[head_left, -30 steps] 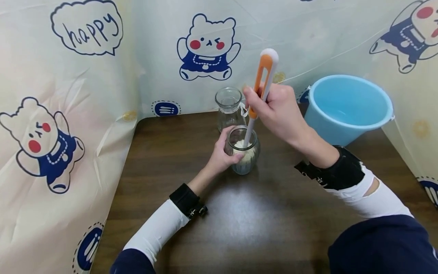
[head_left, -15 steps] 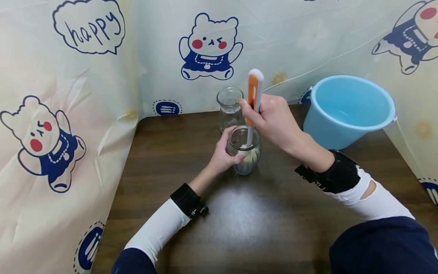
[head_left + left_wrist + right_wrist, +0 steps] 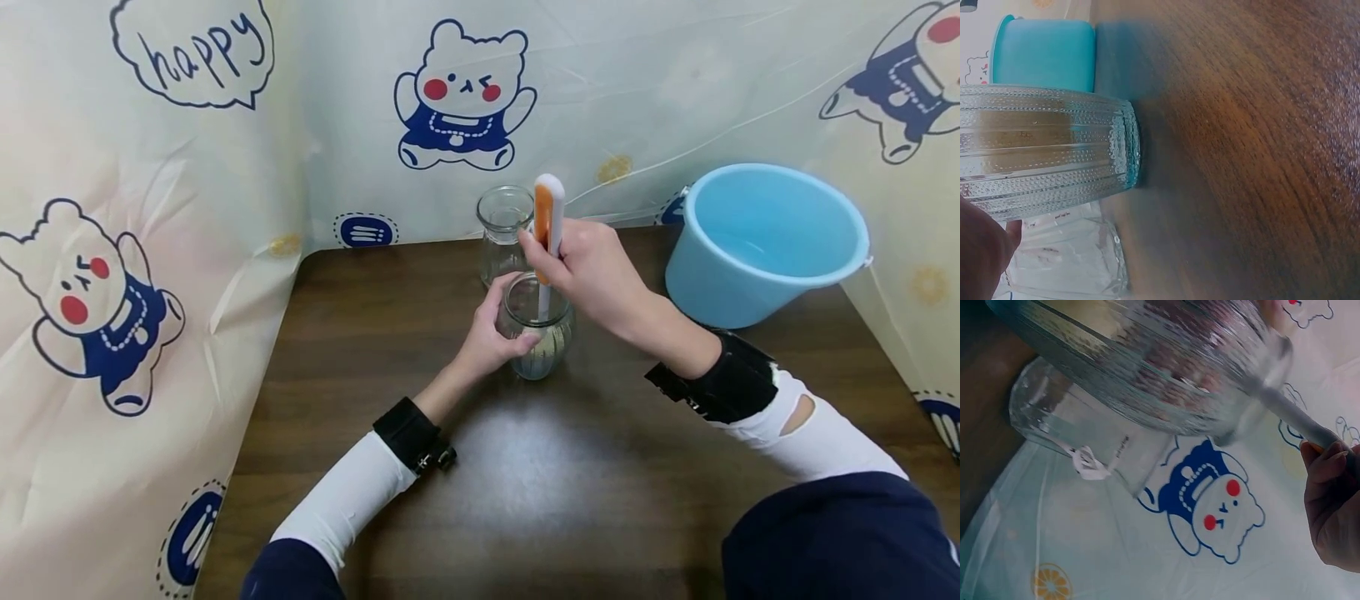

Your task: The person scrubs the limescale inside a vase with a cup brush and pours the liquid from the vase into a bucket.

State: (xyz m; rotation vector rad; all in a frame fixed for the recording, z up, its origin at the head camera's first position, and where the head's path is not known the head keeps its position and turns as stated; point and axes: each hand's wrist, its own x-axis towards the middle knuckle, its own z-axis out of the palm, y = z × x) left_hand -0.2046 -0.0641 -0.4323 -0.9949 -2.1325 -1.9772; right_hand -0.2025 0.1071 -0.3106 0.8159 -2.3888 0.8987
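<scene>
My left hand (image 3: 487, 337) grips the side of a clear ribbed glass jar (image 3: 553, 346), thumb in front. In the left wrist view the jar (image 3: 1041, 144) stands upright at the table surface, a yellowish sponge head (image 3: 1025, 140) showing through its wall. That head belongs to a bottle brush (image 3: 553, 208) with an orange and white handle and a grey shaft, which reaches down through the jar's mouth. My right hand (image 3: 600, 271) grips the handle from the right, above the rim. The same hand (image 3: 1332, 506) and shaft (image 3: 1300, 419) appear in the right wrist view.
Right behind the jar stands a second clear glass bottle (image 3: 504, 212), with a white string bow (image 3: 1090, 464) at its neck. A light blue bucket (image 3: 750, 292) is at the back right of the brown wooden table (image 3: 375, 333). A printed cloth (image 3: 330, 125) hangs behind and along the sides.
My right hand has moved down and slightly left, pushing the brush deeper into the jar; its handle is now more upright. The left hand keeps its grip on the jar.
</scene>
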